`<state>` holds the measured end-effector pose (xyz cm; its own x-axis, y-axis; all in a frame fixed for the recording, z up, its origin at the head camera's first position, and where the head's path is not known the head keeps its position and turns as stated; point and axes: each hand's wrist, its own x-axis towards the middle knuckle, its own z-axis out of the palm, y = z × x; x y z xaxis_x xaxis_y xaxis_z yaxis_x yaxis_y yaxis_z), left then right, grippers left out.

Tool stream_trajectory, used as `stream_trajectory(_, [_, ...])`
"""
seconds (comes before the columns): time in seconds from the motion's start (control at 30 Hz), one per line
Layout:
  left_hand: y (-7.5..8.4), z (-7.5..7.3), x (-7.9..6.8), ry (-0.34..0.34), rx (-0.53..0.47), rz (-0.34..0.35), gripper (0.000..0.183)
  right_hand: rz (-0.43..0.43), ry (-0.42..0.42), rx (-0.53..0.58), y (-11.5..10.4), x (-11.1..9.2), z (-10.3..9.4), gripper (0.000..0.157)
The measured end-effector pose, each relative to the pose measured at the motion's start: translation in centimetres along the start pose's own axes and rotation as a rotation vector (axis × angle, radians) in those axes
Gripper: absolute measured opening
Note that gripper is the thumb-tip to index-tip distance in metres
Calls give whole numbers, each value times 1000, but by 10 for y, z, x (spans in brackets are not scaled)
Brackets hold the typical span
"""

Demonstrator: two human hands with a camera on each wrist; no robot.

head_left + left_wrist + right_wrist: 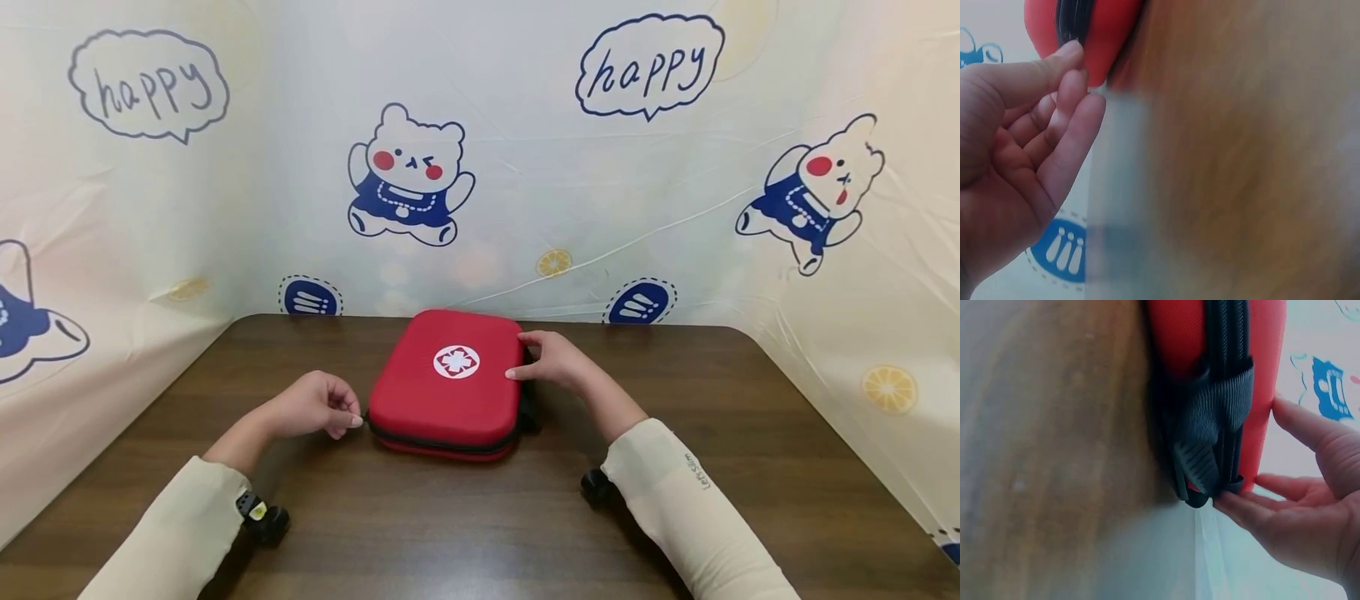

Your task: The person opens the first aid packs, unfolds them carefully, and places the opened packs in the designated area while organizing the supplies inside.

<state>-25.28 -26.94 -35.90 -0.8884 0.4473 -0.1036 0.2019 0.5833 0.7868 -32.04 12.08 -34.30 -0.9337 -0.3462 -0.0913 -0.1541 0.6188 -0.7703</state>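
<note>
A red zippered first-aid case (442, 404) lies flat on the table, a white round emblem with a cross shape on its lid. At its left side my left hand (318, 407) pinches the zipper pull between thumb and forefinger; the fingertips mostly hide the pull. In the left wrist view the thumb tip lies against the black zipper (1074, 22). My right hand (558, 360) holds the case's right edge, thumb on the lid and fingers round the far part of that side. A black strap handle (1213, 403) hangs on this side, just beside those fingers.
The dark wooden table (450, 533) stretches out around the case. Behind and at both sides hangs a pale printed cloth (517, 192) that meets the table's back edge. Each wrist carries a small black camera, such as the left wrist camera (266, 523).
</note>
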Motion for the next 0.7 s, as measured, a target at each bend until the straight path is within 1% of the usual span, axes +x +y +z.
stream_trajectory(0.1, [5, 7, -2, -12, -18, 25, 10, 8, -42, 81, 1, 0, -4, 79])
stream_trajectory(0.2, [6, 10, -3, 2, -13, 21, 10, 3, -58, 77, 0, 0, -5, 79])
stream_trajectory(0.43, [5, 9, 5, 100, 74, -36, 9, 6, -67, 68, -2, 2, -3, 80])
stream_trajectory(0.53, [4, 9, 9, 109, 95, -44, 8, 15, -64, 58, -1, 2, -2, 80])
stream_trajectory(0.7, [6, 10, 12, 104, 95, -53, 8, 31, -54, 67, -1, 1, -4, 80])
